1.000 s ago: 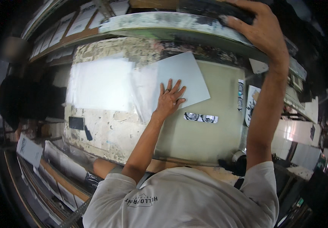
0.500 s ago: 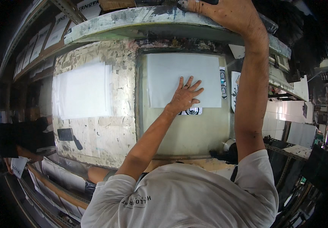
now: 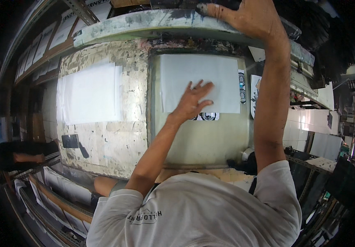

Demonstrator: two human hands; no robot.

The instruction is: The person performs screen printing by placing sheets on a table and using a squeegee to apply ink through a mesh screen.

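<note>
My left hand (image 3: 194, 101) is over a white paper sheet (image 3: 177, 80) on the pale printing bed, its fingers apart and slightly blurred; I cannot tell whether it touches the paper. Printed pieces with black round designs stick out below the sheet (image 3: 208, 116) and beyond its right edge (image 3: 242, 86). At the top, my right hand (image 3: 259, 18) grips the paint-stained frame bar (image 3: 144, 22) that crosses above the bed. Its thumb is dark-stained and stretches along the bar; the other fingers are mostly cut off by the picture's upper edge.
Left of the bed, a stack of white sheets (image 3: 89, 94) lies on a blotched board (image 3: 132, 140), with a dark flat object (image 3: 70, 141) nearer me. Shelves with white boxes (image 3: 64, 31) stand far left. Another person's arm (image 3: 29, 158) shows at the left.
My left hand has gone from lying flat with fingers spread to a lifted, blurred pose slightly further left. My right hand stays at the bar. The person at left has moved; their white card is gone from view.
</note>
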